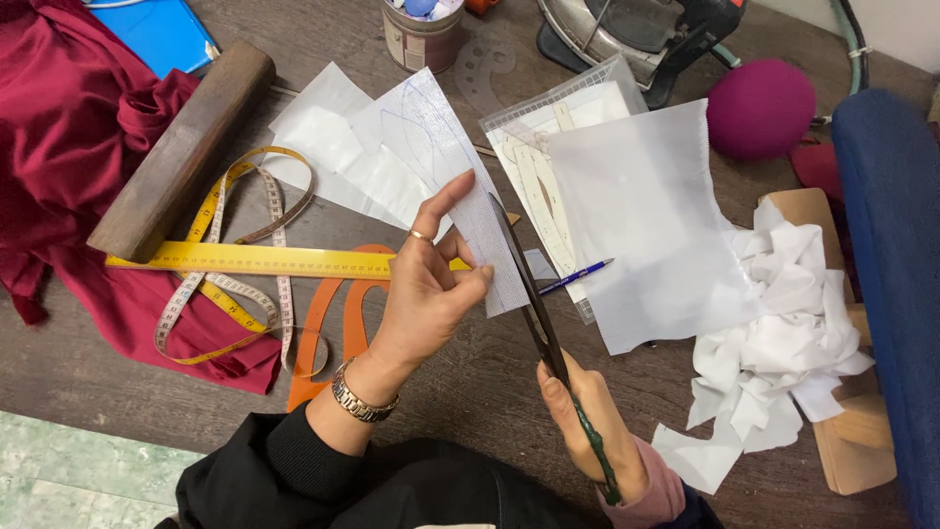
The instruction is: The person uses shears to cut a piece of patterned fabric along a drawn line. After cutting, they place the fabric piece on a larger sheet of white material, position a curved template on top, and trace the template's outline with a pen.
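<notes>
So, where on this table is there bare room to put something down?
Bare wood shows along the near table edge, left of the orange curve template, and between the right hand and the white scraps. The middle is crowded with white sheets, ruler and tape measure.

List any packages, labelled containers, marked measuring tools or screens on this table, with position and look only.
Round tin: top centre, grey-pink label band, holds chalk bits.
Clear zip bag: centre right, holds pale pattern pieces, under a white sheet.
Yellow ruler: flat, left of the left hand.
Tape measure: looped, yellow and white, over the ruler.
No screens.
</notes>
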